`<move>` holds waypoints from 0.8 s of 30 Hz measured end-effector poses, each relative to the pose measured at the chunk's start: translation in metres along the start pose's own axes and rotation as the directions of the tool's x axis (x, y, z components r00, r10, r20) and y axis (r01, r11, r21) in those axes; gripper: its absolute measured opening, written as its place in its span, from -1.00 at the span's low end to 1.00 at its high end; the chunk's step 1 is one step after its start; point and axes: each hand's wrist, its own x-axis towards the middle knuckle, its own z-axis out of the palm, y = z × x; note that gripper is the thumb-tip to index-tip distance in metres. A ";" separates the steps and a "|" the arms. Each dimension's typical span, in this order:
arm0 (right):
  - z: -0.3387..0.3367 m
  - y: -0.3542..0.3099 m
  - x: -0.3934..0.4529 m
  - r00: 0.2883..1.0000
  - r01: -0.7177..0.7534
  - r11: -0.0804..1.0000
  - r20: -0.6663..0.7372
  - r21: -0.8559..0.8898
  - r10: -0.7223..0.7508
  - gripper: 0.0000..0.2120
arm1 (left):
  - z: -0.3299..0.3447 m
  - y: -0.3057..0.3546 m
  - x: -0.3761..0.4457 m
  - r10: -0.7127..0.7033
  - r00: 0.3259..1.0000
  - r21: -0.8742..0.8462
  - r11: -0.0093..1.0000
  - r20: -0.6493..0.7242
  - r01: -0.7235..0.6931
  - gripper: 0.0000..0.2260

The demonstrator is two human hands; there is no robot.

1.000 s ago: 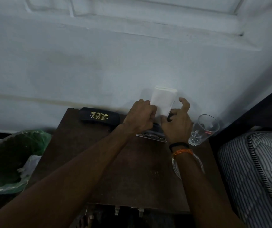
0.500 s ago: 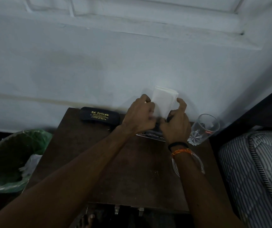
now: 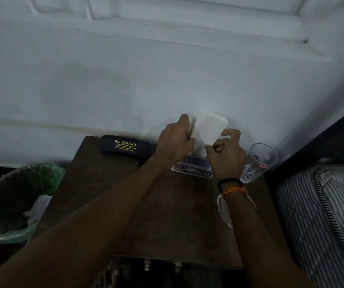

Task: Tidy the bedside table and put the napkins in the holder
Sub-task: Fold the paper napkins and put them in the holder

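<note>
A stack of white napkins (image 3: 208, 129) stands upright in a dark holder (image 3: 195, 163) at the back of the brown bedside table (image 3: 167, 215), against the wall. My left hand (image 3: 175, 142) grips the napkins' left edge, fingers closed around it. On the stack's lower right side, my right hand (image 3: 226, 154) pinches the napkins between thumb and fingers. The holder rests on a printed card (image 3: 192, 173) and is mostly hidden behind both hands.
A black spectacle case (image 3: 125, 146) lies at the table's back left. An empty drinking glass (image 3: 258, 163) stands at the right edge. A bin with a green liner (image 3: 11, 200) sits left of the table, a striped mattress (image 3: 323, 215) to the right.
My left hand has shifted up along the napkins' left edge. My right hand has curled its fingers in and now pinches the stack's lower right. The napkins lean slightly more to the right.
</note>
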 end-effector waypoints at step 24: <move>-0.005 0.000 -0.002 0.999 0.020 0.998 0.041 0.060 -0.023 -0.57 | -0.005 -0.002 -0.004 -0.069 0.992 -0.090 0.993 0.107 0.079 -0.58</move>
